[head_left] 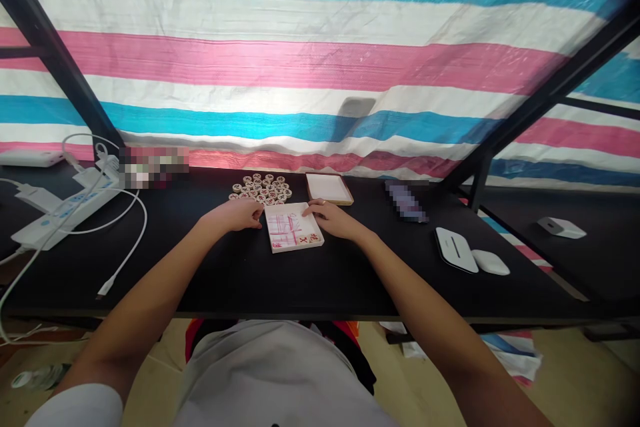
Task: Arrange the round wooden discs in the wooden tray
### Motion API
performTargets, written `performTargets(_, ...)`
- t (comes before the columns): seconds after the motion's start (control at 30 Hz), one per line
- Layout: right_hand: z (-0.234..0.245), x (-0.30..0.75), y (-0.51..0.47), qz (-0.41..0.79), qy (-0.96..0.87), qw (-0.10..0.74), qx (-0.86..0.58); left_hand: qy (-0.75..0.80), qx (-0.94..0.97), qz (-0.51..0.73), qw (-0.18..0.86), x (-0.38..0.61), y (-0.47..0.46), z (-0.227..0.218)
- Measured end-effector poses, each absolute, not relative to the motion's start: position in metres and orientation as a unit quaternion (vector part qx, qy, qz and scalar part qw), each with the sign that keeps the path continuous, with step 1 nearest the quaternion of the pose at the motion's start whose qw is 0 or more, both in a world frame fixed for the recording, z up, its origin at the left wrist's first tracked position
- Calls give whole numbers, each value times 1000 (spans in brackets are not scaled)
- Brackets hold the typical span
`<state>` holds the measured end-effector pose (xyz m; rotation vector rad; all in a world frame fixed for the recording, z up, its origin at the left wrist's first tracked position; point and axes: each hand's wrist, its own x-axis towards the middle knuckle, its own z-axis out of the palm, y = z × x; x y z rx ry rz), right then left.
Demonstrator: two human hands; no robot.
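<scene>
A small white box [295, 232] printed with red lines and characters lies flat on the black table [250, 280], right in front of me. My left hand [239, 215] rests at the box's left edge with its fingers curled. My right hand [327, 216] touches the box's upper right corner, fingers bent over the rim. Just behind the box sits a pile of several round wooden chess pieces [262, 189] with red and dark characters. Beside the pile, to the right, an open tray-like box part [329, 188] with a white inside lies flat.
A white power strip [65, 210] with plugs and loose white cables fills the left side of the table. Two white devices [467, 253] lie at the right, another [561, 227] on the neighbouring table. A striped tarp [320, 67] hangs close behind, between black frame posts.
</scene>
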<state>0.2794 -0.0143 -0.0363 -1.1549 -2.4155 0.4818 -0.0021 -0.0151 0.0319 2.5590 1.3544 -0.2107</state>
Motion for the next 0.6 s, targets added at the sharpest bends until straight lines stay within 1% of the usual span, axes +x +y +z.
performTargets(0.3,-37,281,-14,165,-872,212,-410,481,866,-95,96,-1,-13,30)
performTargets(0.6,-40,281,-12,156,-875,218,-403,431,900,28,61,10,-26,37)
